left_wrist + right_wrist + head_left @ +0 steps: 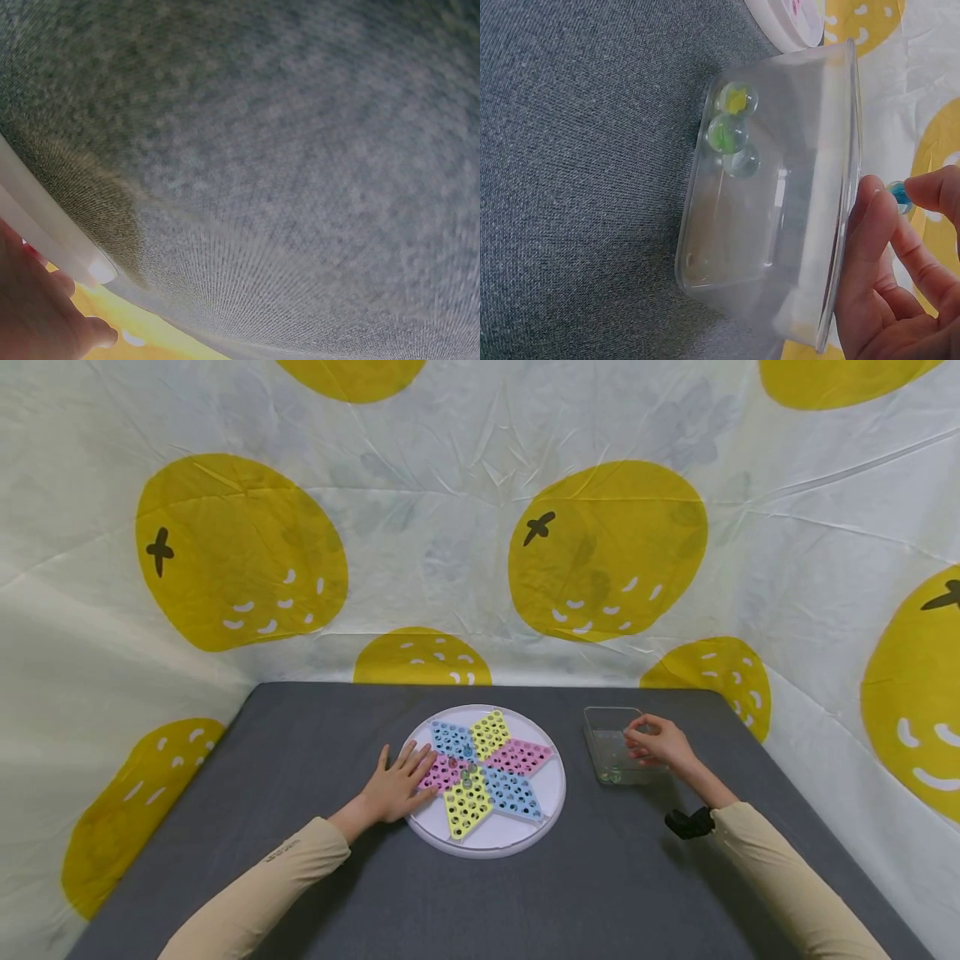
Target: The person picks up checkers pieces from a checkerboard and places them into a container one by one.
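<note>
A round white board [547,793] with a star of blue, yellow and pink hole fields lies mid-table; a few marbles [467,774] sit near its centre. My left hand [401,783] lies flat with straight fingers on the board's left edge [45,240]. My right hand [654,742] hovers over a clear plastic box [609,745], pinching a blue marble [898,195] between thumb and fingertip at the box's rim [851,150]. Inside the box [780,217] lie three marbles [729,132], yellow, green and clear.
The grey table [300,860] reaches back to a cloth backdrop [450,527] printed with yellow fruit, which also wraps both sides. A black band [688,823] sits on my right wrist. Bare tabletop lies in front of the board and the box.
</note>
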### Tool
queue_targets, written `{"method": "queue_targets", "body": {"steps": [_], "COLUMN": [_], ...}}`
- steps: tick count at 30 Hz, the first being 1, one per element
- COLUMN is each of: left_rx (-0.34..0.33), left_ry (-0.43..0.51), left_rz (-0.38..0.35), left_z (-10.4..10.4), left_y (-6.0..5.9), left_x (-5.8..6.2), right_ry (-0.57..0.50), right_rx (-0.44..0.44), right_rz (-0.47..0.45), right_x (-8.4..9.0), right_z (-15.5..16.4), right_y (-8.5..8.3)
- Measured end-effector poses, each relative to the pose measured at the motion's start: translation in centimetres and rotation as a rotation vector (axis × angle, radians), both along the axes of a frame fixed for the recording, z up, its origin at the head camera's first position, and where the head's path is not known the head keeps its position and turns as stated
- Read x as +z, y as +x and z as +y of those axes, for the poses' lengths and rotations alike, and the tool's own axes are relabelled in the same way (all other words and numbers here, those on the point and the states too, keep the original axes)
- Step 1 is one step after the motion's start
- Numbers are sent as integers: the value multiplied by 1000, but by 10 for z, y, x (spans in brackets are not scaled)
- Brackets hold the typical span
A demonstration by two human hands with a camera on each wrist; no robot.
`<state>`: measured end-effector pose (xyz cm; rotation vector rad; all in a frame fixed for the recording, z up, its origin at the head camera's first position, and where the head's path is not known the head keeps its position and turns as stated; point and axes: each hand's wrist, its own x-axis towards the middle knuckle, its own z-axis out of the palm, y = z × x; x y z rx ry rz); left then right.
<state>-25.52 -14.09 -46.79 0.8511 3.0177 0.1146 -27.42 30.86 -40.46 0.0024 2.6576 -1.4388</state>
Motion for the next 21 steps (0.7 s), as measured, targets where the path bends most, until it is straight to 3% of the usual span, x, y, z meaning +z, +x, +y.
{"method": "queue_targets", "body": {"steps": [21], "left_rx": [1], "left_ry": [-1], "left_rz": [15], "left_z": [0], "left_y": [-1], "left_x": [-3], "right_ry": [0], "right_rx": [-6], "right_rz": [-13], "right_x": [-4], "right_z": [4], "right_y": [2]}}
